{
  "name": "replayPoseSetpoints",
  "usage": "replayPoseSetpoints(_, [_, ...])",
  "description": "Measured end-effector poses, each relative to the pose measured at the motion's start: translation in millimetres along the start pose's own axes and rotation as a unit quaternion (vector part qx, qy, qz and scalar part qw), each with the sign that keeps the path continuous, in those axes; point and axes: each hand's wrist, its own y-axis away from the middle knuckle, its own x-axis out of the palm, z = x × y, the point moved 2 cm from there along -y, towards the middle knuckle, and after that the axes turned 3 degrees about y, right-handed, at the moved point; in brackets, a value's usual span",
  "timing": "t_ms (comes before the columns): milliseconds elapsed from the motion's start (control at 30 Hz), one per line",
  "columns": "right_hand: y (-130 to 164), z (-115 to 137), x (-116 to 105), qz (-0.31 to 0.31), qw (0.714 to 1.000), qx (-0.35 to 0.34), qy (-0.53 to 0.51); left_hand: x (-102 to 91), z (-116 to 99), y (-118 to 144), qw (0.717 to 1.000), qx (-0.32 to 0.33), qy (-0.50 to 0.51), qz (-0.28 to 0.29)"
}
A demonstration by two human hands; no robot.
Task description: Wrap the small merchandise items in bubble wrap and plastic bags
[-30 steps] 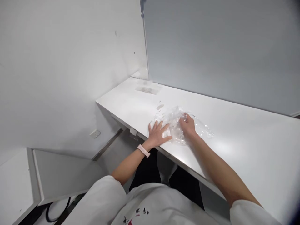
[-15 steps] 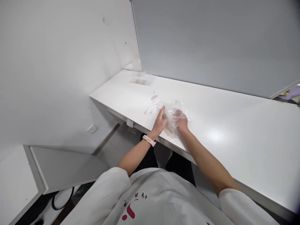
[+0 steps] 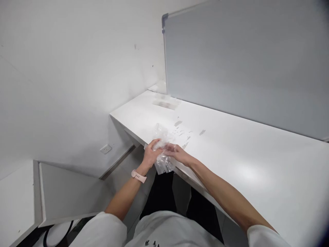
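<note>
— A second ago we had the bag (image 3: 162,151) spread flat on the desk (image 3: 231,154), left hand (image 3: 150,156) pressing it open-palmed. Now?

— Now we've bunched it up and pulled it to the near edge, part hanging over.

— And our hands?

— Both closed around it, right hand (image 3: 177,153) meeting the left. Small scraps (image 3: 180,132) show where it lay.

There is one view only, from a camera worn on the person's head. It looks forward and steeply down along both forearms to the near edge of the white worktop (image 3: 244,151), close enough that the person's own chest fills the bottom edge. The view is turned a little to the left, taking in the side wall (image 3: 64,85) and the grey board (image 3: 244,61) behind the worktop.
</note>
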Motion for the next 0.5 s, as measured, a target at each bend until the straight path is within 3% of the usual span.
replayPoseSetpoints(67, [-27,3,1,-0.014,0.990,-0.046,0.131,-33.3,7,-18,0.997,-0.023,0.032,-0.072])
replayPoseSetpoints(133, [-58,0,-8,-0.085,0.968,-0.080,0.221,-68.6,7,-42,0.987,-0.028,0.063,-0.145])
replayPoseSetpoints(300, [-119,-32,-49,-0.250,0.946,-0.015,0.205,-149.2,-13,-127,0.950,0.015,0.078,-0.301])
replayPoseSetpoints(400, [-134,-47,-60,-0.245,0.949,0.021,0.198,-178.0,-27,-201,0.928,0.001,0.048,-0.370])
replayPoseSetpoints(500, [-137,-49,-58,-0.227,0.950,0.043,0.210,-184.6,-38,-288,0.902,-0.032,0.040,-0.429])
